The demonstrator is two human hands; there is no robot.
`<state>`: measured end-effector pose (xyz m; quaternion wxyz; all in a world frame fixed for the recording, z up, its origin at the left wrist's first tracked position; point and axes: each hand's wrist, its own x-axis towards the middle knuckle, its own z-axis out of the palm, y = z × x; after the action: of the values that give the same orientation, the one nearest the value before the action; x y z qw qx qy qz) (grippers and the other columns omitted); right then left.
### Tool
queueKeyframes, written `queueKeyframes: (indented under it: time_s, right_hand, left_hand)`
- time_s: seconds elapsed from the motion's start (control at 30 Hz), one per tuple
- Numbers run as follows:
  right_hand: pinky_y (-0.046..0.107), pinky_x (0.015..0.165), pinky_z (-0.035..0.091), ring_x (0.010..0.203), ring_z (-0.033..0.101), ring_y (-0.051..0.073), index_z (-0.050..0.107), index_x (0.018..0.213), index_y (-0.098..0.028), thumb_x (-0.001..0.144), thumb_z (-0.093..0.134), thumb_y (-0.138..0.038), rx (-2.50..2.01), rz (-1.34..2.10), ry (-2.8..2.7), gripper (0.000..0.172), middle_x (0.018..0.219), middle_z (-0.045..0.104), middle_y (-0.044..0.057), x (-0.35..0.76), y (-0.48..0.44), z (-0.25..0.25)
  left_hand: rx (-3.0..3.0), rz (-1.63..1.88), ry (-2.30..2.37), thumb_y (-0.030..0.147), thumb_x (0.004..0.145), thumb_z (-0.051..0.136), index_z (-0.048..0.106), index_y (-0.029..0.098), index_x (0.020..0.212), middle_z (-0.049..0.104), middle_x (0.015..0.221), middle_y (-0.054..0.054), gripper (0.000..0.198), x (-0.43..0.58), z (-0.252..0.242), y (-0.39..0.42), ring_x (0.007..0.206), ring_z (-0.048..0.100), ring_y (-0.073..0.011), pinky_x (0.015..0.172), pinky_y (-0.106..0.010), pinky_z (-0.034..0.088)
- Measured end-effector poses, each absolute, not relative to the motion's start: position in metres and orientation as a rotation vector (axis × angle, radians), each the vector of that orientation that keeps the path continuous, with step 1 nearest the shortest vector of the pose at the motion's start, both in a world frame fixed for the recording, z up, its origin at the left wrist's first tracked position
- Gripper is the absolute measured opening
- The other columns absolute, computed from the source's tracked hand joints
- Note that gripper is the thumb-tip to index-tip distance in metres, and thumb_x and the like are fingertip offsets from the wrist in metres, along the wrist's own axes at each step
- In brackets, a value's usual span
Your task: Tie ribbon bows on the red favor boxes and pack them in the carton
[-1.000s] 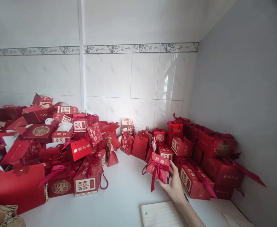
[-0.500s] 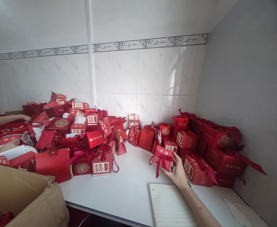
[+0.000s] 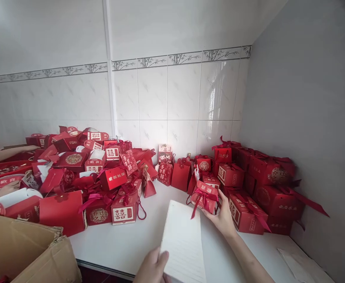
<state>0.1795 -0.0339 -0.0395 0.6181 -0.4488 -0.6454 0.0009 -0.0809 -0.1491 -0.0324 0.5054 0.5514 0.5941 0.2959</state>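
My right hand (image 3: 221, 217) grips a small red gift box (image 3: 204, 196) tied with a dark pink ribbon bow, its fingers at the box's right side. At the bottom centre my left hand (image 3: 153, 265) is closed on the left edge of a lined white notepad (image 3: 184, 243), thumb on top. The notepad is tilted, its far end up near the box's hanging ribbon. Close behind the held box stand a red bag-shaped box (image 3: 181, 175) and other red boxes.
A stack of red ribboned boxes (image 3: 278, 200) fills the right corner. Many red boxes (image 3: 62, 208) are heaped on the left, with another person's hand (image 3: 6, 189) among them. A cardboard carton (image 3: 22, 251) stands front left. A flat pale sheet (image 3: 302, 261) lies at right.
My left hand has come into view and taken hold of the notepad, which has lifted off the table and shifted left. My right hand still holds the gift box in nearly the same place.
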Motion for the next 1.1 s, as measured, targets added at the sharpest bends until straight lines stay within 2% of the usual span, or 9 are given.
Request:
queueKeyframes:
  time_s: [0.1, 0.23, 0.33, 0.47, 0.53, 0.67, 0.77, 1.0, 1.1]
  right_hand:
    - [0.058, 0.099, 0.034, 0.119, 0.04, 0.034, 0.02, 0.135, -0.027, 0.07, 0.068, -0.042, -1.038, 0.026, -1.419, 0.082, 0.13, 0.037, 0.011, 0.177, -0.035, -0.035]
    - [0.06, 0.096, 0.037, 0.118, 0.039, 0.036, 0.017, 0.136, -0.033, 0.07, 0.067, -0.042, -0.969, 0.076, -1.437, 0.083, 0.132, 0.034, 0.01, 0.168, -0.038, -0.03]
    - [0.058, 0.093, 0.041, 0.117, 0.041, 0.036, 0.016, 0.136, -0.034, 0.07, 0.067, -0.04, -0.927, 0.092, -1.492, 0.083, 0.132, 0.033, 0.01, 0.158, -0.041, -0.027]
    - [0.056, 0.096, 0.04, 0.12, 0.039, 0.036, 0.017, 0.135, -0.032, 0.069, 0.07, -0.038, -0.903, 0.034, -1.589, 0.084, 0.131, 0.034, 0.01, 0.153, -0.046, -0.025]
    - [0.056, 0.096, 0.039, 0.12, 0.039, 0.035, 0.017, 0.135, -0.031, 0.069, 0.069, -0.037, -0.911, 0.041, -1.601, 0.084, 0.13, 0.034, 0.01, 0.154, -0.046, -0.026]
    - [0.053, 0.1, 0.036, 0.122, 0.037, 0.033, 0.018, 0.135, -0.028, 0.069, 0.069, -0.031, -0.957, 0.086, -1.595, 0.083, 0.131, 0.034, 0.011, 0.159, -0.044, -0.027]
    - [0.05, 0.103, 0.033, 0.125, 0.035, 0.031, 0.021, 0.134, -0.024, 0.067, 0.07, -0.027, -0.957, 0.154, -1.671, 0.084, 0.131, 0.035, 0.013, 0.16, -0.041, -0.028]
    - [0.047, 0.106, 0.028, 0.13, 0.029, 0.027, 0.013, 0.138, -0.024, 0.068, 0.068, -0.027, -1.003, 0.512, -1.774, 0.089, 0.14, 0.027, 0.013, 0.164, -0.038, -0.028]
    - [0.046, 0.103, 0.032, 0.132, 0.025, 0.026, 0.01, 0.14, -0.025, 0.073, 0.063, -0.042, -0.952, 0.736, -1.77, 0.087, 0.145, 0.02, 0.011, 0.169, -0.044, -0.022]
  left_hand:
    - [1.712, 0.623, 1.798, 0.035, 0.085, 0.036, 0.059, 0.016, 0.079, 0.06, 0.056, -0.006, 0.031, -0.092, -0.013, -0.135, 0.059, 0.062, -0.0244, 0.063, -0.036, 0.045]
    - [1.943, 0.881, 1.967, 0.045, 0.078, 0.044, 0.061, 0.017, 0.087, 0.064, 0.095, -0.016, 0.034, -0.094, 0.019, -0.126, 0.089, 0.061, -0.0352, 0.071, -0.045, 0.045]
    - [2.073, 1.148, 1.519, 0.045, 0.079, 0.046, 0.057, 0.022, 0.103, 0.06, 0.109, -0.011, 0.034, -0.074, 0.038, -0.106, 0.109, 0.053, -0.0292, 0.088, -0.043, 0.042]
    - [2.031, 1.43, 1.102, 0.04, 0.075, 0.056, 0.037, 0.018, 0.127, 0.04, 0.134, -0.013, 0.06, -0.033, 0.034, -0.059, 0.127, 0.035, -0.0259, 0.105, -0.041, 0.029]
    - [1.894, 1.418, 0.984, 0.041, 0.079, 0.053, 0.034, 0.018, 0.128, 0.039, 0.136, -0.013, 0.058, -0.016, 0.024, -0.037, 0.127, 0.036, -0.0254, 0.103, -0.041, 0.031]
    - [1.7, 1.262, 0.783, 0.044, 0.087, 0.039, 0.043, 0.018, 0.116, 0.054, 0.121, -0.011, 0.039, -0.002, 0.001, -0.007, 0.11, 0.052, -0.0222, 0.094, -0.037, 0.041]
    - [1.674, 1.249, 0.763, 0.043, 0.087, 0.04, 0.044, 0.019, 0.115, 0.054, 0.121, -0.009, 0.037, -0.005, -0.016, 0.003, 0.114, 0.049, -0.022, 0.097, -0.035, 0.039]
    - [1.626, 1.162, 0.671, 0.037, 0.085, 0.047, 0.023, 0.022, 0.135, 0.04, 0.137, -0.008, 0.058, -0.016, -0.027, 0.004, 0.125, 0.04, -0.0216, 0.104, -0.035, 0.032]
    - [1.634, 1.119, 0.656, 0.039, 0.082, 0.051, 0.014, 0.022, 0.139, 0.034, 0.141, -0.009, 0.07, -0.016, -0.027, 0.006, 0.129, 0.036, -0.0228, 0.107, -0.035, 0.029]
